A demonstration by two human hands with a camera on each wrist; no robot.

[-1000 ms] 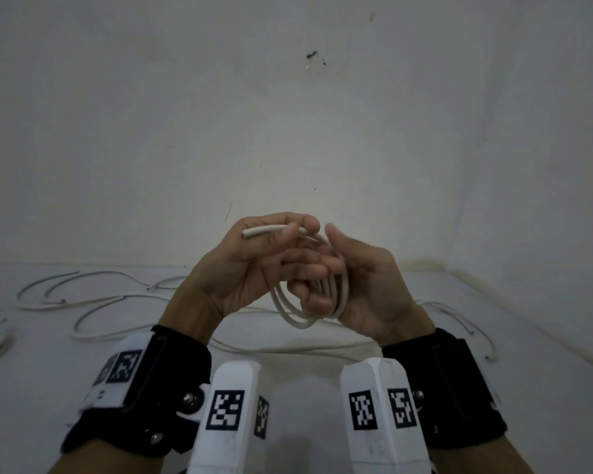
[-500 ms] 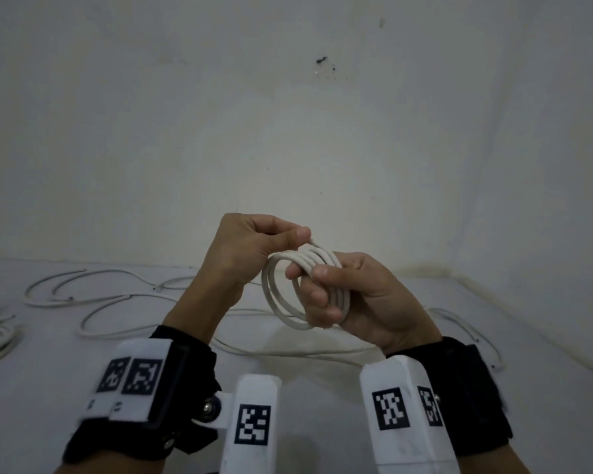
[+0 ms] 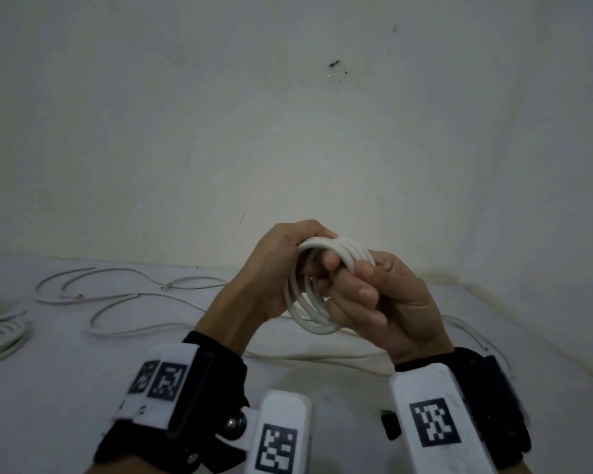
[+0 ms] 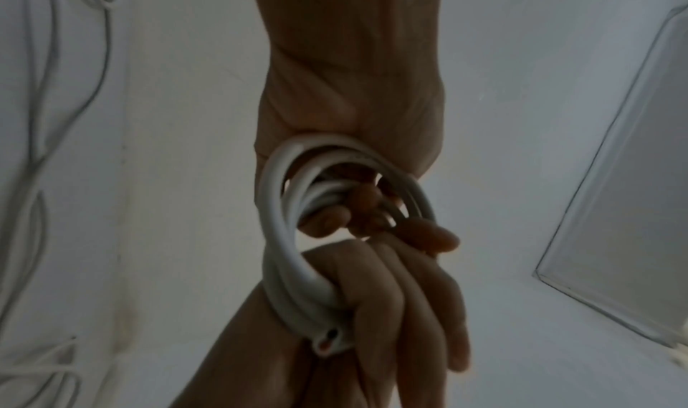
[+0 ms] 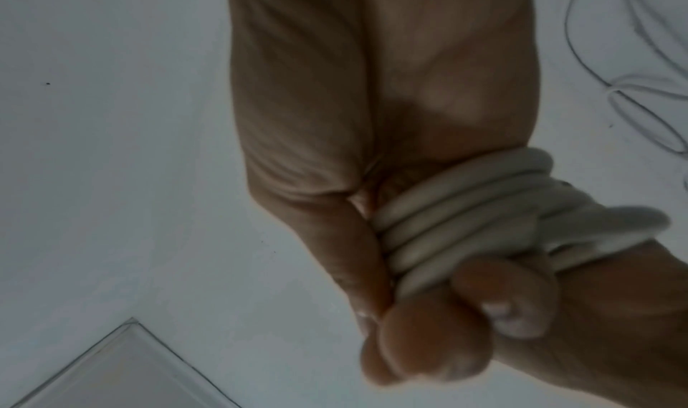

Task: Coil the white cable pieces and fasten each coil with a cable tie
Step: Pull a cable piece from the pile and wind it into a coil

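A white cable coil [image 3: 310,304] of several loops is held up in front of me above the white surface. My left hand [image 3: 274,268] grips the coil's top left, its fingers curled over the loops. My right hand [image 3: 374,295] grips the coil's right side, its fingers wrapped round the bundled loops [image 5: 446,226]. In the left wrist view the coil [image 4: 283,237] hangs between both hands and a cut cable end [image 4: 329,342] shows by the right hand's fingers. No cable tie is visible.
Loose white cable pieces [image 3: 127,295] lie spread over the white surface [image 3: 48,388] at the left and behind my hands. Another coiled bundle [image 3: 0,336] sits at the far left edge. A wall [image 3: 288,131] rises close behind.
The free cable end that stuck out above my left hand a second ago is now wound into the coil. Both hands have closed together round the loops.
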